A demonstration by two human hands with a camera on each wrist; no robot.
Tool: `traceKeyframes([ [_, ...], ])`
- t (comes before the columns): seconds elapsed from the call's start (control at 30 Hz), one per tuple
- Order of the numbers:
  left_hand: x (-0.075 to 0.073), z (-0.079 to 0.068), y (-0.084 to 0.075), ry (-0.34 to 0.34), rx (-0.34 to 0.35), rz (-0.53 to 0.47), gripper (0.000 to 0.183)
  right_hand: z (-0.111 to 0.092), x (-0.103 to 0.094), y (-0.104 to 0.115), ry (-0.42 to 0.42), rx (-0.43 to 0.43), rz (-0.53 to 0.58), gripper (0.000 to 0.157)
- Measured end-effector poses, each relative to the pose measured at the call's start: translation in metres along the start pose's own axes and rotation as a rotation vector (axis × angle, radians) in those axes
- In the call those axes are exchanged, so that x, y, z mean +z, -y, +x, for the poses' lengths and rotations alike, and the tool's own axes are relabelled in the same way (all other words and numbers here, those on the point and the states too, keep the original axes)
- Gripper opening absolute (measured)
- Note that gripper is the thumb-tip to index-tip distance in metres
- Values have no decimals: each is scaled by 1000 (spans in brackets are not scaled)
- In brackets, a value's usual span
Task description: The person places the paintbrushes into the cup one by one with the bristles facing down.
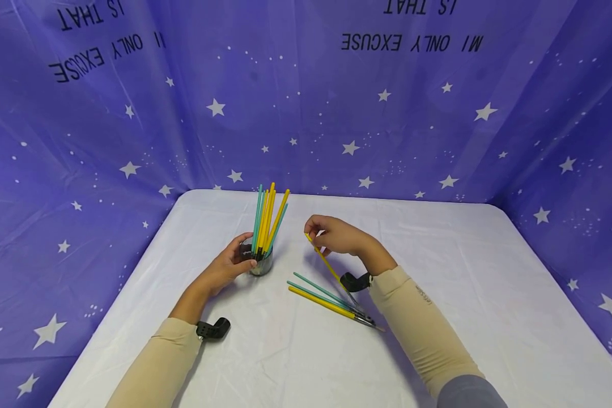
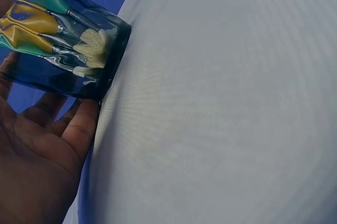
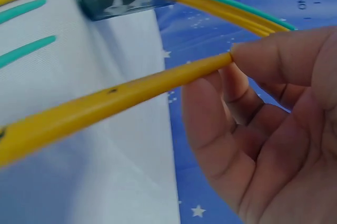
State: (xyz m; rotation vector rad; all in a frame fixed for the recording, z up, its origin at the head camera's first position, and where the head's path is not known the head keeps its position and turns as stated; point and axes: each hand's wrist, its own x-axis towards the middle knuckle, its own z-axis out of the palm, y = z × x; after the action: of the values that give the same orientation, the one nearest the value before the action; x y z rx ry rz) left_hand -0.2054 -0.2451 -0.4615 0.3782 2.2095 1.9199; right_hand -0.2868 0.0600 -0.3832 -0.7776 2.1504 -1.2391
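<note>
A clear glass (image 2: pixel 58 79) stands on the table, holding several yellow and teal paintbrushes (image 1: pixel 267 218) with their bristles down. My left hand (image 1: pixel 229 264) grips this glass, fingers and thumb curled round its side. To the right of the glass, my right hand (image 1: pixel 339 234) pinches a yellow paintbrush (image 3: pixel 113 97) by the tip of its handle. That brush slants down toward the right wrist, its lower end near the brushes on the table. Beneath it lie two teal paintbrushes (image 1: pixel 313 291) and a yellow paintbrush (image 1: pixel 320 301), bristle ends toward the right forearm.
White cloth covers the table (image 1: pixel 265 351). A purple-blue curtain (image 1: pixel 306 113) with white stars and printed words hangs behind and at both sides. Each wrist wears a black camera mount, the left one (image 1: pixel 213 328) close over the tabletop.
</note>
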Motion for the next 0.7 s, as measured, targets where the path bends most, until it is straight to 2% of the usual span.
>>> traceKeyframes([
  [0.27,1,0,-1,-13,-21,20,75,-5,-7,13,-135,-67,87,14],
  [0.7,1,2,0,-19,-23,32,75,-1,-2,35,-414,-243,281,18],
])
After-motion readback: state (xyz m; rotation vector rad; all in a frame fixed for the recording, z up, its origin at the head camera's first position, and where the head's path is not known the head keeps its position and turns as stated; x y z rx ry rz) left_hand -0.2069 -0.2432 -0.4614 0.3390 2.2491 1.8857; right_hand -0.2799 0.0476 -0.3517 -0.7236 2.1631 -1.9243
